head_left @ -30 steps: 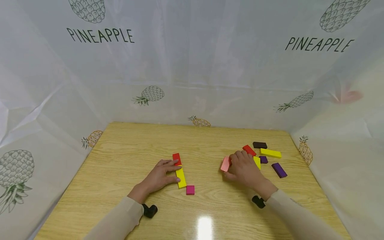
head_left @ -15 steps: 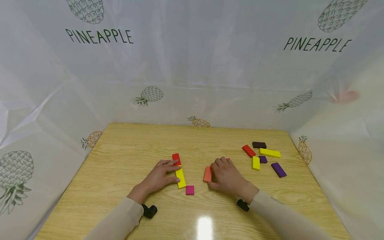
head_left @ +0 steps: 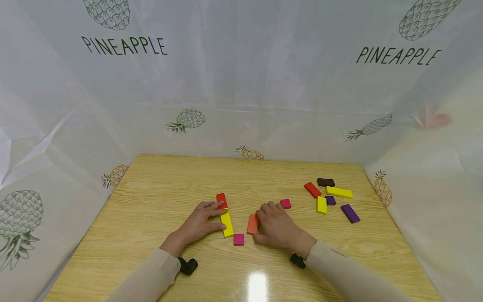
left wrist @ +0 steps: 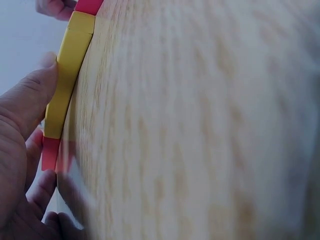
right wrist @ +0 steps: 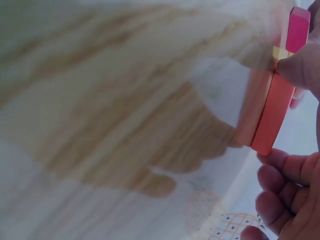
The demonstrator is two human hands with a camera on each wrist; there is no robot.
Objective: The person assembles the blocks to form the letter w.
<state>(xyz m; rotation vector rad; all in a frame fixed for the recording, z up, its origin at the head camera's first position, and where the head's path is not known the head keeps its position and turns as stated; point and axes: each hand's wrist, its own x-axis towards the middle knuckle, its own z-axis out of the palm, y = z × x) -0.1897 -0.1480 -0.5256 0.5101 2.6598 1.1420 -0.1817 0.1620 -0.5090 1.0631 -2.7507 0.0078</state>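
My left hand point(head_left: 201, 223) rests with outstretched fingers over a red block point(head_left: 221, 197) and a long yellow block point(head_left: 227, 223), laid end to end. In the left wrist view the thumb touches the yellow block's side, and a fingertip meets the red block point(left wrist: 50, 152). A magenta square block point(head_left: 239, 239) lies at the yellow one's near end. To the right, my right hand point(head_left: 278, 226) pinches an orange block point(head_left: 252, 224) by its ends, as the right wrist view shows of the orange block point(right wrist: 274, 115). A gap separates it from the yellow block.
Behind the right hand lies another magenta block point(head_left: 285, 204). Farther right are a red block point(head_left: 312, 190), a black block point(head_left: 325, 182), a long yellow block point(head_left: 339, 192), a short yellow block point(head_left: 321, 205) and two purple blocks point(head_left: 350, 214). Pineapple-print sheeting surrounds the wooden table point(head_left: 177, 176).
My right hand has carried the orange block leftward and nearer, away from the loose blocks, uncovering the second magenta block. The left hand has stayed in place on the red and yellow blocks.
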